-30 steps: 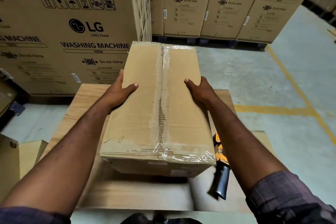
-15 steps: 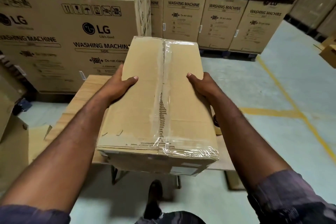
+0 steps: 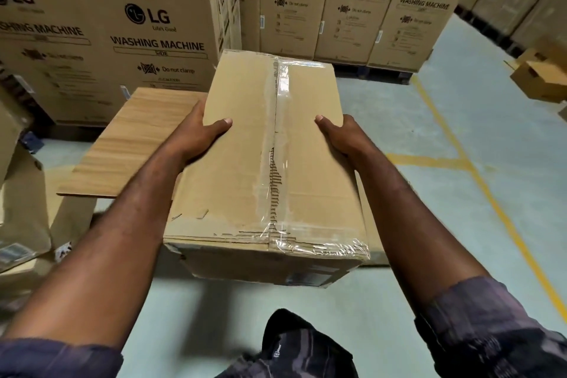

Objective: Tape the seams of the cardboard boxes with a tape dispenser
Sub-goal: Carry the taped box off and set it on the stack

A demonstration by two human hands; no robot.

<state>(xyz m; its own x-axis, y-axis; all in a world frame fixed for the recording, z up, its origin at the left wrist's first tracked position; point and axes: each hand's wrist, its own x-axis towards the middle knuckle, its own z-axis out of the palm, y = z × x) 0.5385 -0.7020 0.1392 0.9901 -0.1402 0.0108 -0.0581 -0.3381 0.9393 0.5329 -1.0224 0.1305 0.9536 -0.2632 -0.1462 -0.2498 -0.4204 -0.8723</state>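
I carry a long brown cardboard box in the air in front of me, its top seam covered by clear tape that wraps over the near edge. My left hand grips its left side with the thumb lying on top. My right hand grips the right side in the same way. The fingers of both hands are hidden behind the box walls. No tape dispenser is in view.
A wooden table top lies to the left behind the box. Large washing machine cartons stand stacked at the back. Loose cardboard leans at the left, and an open small box sits at the right. Yellow lines mark the floor.
I have lifted the box off the table and carried it to the right, away from the table. The tape dispenser seen beside the box a second ago is out of view.
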